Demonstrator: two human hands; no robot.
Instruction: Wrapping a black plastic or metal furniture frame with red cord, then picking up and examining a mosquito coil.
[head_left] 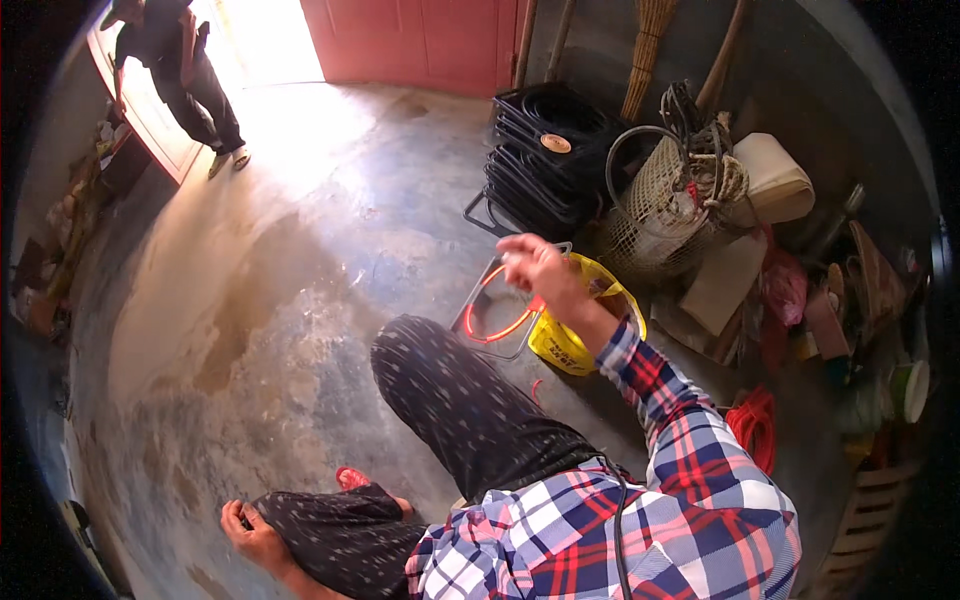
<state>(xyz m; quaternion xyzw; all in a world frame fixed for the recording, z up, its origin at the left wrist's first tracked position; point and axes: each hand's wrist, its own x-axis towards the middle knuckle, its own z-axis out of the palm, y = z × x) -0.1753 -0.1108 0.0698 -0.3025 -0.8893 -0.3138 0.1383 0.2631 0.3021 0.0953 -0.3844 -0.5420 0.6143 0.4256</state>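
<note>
My left hand (255,532) rests over my left knee, its fingers laid on the dark speckled trouser cloth. In front of my right knee, my right hand (540,272) is raised with the fingers bent together; anything small between the fingertips cannot be made out. Below and to the left of it stands a thin grey metal frame (462,327) with a round orange-red ring (487,338) inside. Beside the frame, partly covered by my right forearm, is a yellow plastic tub or bag (560,345) with dark printing.
Ahead lies a stack of black frames (545,185) with coiled rings. A net-covered basket (655,215) with rope and hoses stands right of it, near brooms (650,50). Red cord (752,428) lies at my right. Far left, a person (185,75) stands by a bright doorway.
</note>
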